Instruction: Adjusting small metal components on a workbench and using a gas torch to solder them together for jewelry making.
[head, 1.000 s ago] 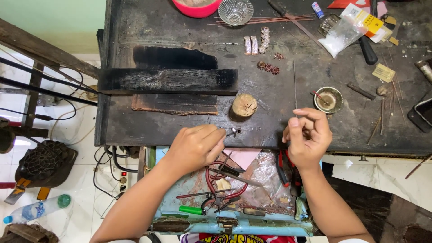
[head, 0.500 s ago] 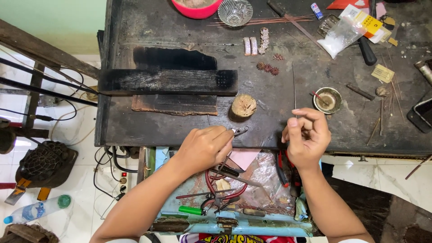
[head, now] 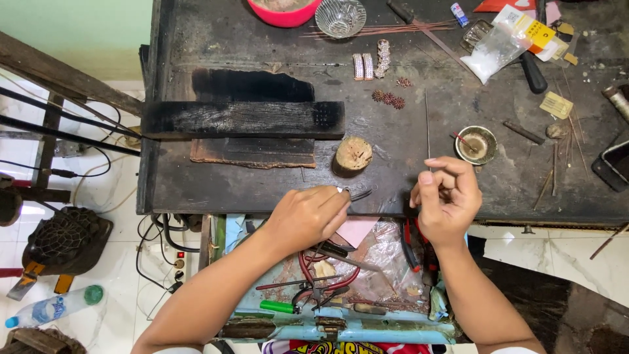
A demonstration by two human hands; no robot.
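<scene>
Head view: the left hand [head: 304, 219] grips dark tweezers [head: 357, 195] between thumb and fingers; their tips jut past the fingertips, pointing right and slightly up, over the workbench [head: 262, 187] edge. The right hand [head: 449, 200] is curled; its pinch is unclear.

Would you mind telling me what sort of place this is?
Probably a small jewellery-making workshop: a scorched workbench, a charred wooden block, small ornate metal pieces, and a drawer of pliers below the hands.

Left hand [head: 306, 219] with tweezers [head: 359, 195] near wooden stump [head: 352, 155], right hand [head: 447, 200] pinching wire [head: 426, 124].
</scene>
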